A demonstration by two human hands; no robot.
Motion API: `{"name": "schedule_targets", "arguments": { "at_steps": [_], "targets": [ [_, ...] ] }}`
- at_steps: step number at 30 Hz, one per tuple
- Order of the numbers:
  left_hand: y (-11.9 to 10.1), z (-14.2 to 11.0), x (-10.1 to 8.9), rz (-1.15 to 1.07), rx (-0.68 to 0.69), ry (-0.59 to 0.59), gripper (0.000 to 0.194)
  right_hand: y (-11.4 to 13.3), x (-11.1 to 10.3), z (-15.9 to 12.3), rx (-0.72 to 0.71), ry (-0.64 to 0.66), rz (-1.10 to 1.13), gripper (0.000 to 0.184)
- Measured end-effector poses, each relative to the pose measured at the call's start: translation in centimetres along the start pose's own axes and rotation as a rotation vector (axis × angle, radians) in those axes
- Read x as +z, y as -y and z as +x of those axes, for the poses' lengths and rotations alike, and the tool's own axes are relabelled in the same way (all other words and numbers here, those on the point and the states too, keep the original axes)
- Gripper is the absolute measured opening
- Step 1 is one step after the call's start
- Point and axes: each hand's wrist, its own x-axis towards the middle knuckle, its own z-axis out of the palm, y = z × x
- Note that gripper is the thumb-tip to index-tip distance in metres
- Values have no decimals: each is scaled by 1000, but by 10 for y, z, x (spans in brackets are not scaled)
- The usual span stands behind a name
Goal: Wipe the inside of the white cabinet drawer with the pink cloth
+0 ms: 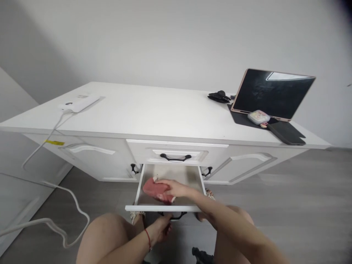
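Observation:
A lower drawer [143, 208] of the white cabinet is pulled out toward me. Inside it lies a folded red cloth [155, 189] with pale edges. My right hand [174, 187] reaches into the drawer from the right, its fingers closed on the cloth's upper right part. Below the drawer front, my left hand [162, 228], with a red string bracelet on the wrist, has its fingers curled at the left part of the black drawer handle [180, 215]. Some of those fingertips are hidden under the drawer front.
An upper drawer [143, 150] above is closed. On the cabinet top [154, 113] stand a tablet [272, 95], a small clear case [259, 117], a dark phone [286, 132], a black hair clip [219, 96] and a white power bank [79, 104] with a cable. My knees flank the drawer.

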Motion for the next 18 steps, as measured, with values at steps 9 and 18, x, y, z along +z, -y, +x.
{"name": "schedule_targets", "arguments": {
  "at_steps": [9,18],
  "targets": [
    [-54,-23,26,-363,200,61,30,39,-36,-179,8,-907,143,47],
    [-59,-31,27,-518,338,96,23,-53,24,-129,302,-1359,111,34]
  ]
}}
